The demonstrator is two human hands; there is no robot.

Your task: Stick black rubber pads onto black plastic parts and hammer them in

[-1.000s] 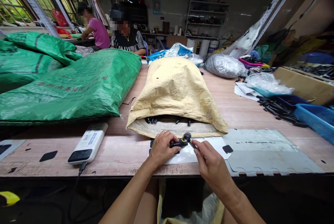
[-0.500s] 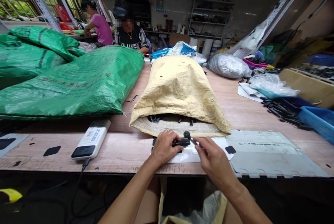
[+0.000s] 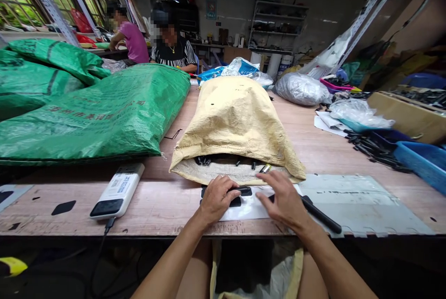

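Observation:
My left hand (image 3: 220, 196) rests on a white sheet (image 3: 237, 214), its fingers curled over a black tube-like piece (image 3: 245, 191). My right hand (image 3: 284, 196) is open, thumb and fingers apart, with nothing between them. Its fingertips are close to a small shiny metal-ended piece (image 3: 265, 169) at the mouth of a yellow woven sack (image 3: 240, 117). Several small black pieces (image 3: 203, 161) show inside that sack. A black rod-like handle (image 3: 322, 215) lies right of my right wrist, one end hidden by the arm.
On the left lies a big green sack (image 3: 104, 113), with a white power bank (image 3: 118, 192) and its cable in front. A grey mat (image 3: 365, 201) covers the table's right front. Beyond are black parts (image 3: 378, 150) and a blue bin (image 3: 423, 162). Two people sit at the back left.
My right hand no longer holds the round-headed black piece and has opened. The black rod now lies to its right, and a shiny piece shows at the sack mouth. My left hand stays put.

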